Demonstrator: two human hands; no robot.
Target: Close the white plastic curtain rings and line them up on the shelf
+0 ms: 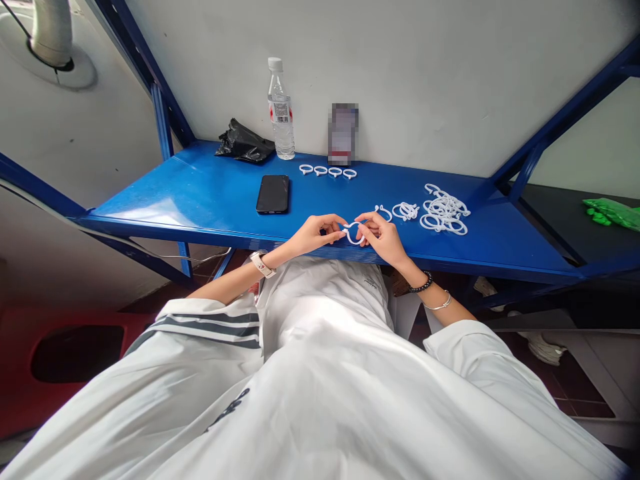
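Both my hands meet at the front edge of the blue shelf (200,200), pinching one white plastic ring (353,234) between them. My left hand (315,233) grips its left end with curled fingers. My right hand (383,235) holds its right side with thumb and fingertips. Just right of my right hand lie a loose ring (384,212), a small cluster of rings (406,211) and a bigger heap of white rings (445,213). Several rings (327,171) lie in a neat row further back.
A black phone (273,194) lies face up left of my hands. At the back stand a water bottle (281,113), a crumpled black bag (244,143) and a blurred upright card (343,133). Green pieces (613,213) sit on a dark surface at right.
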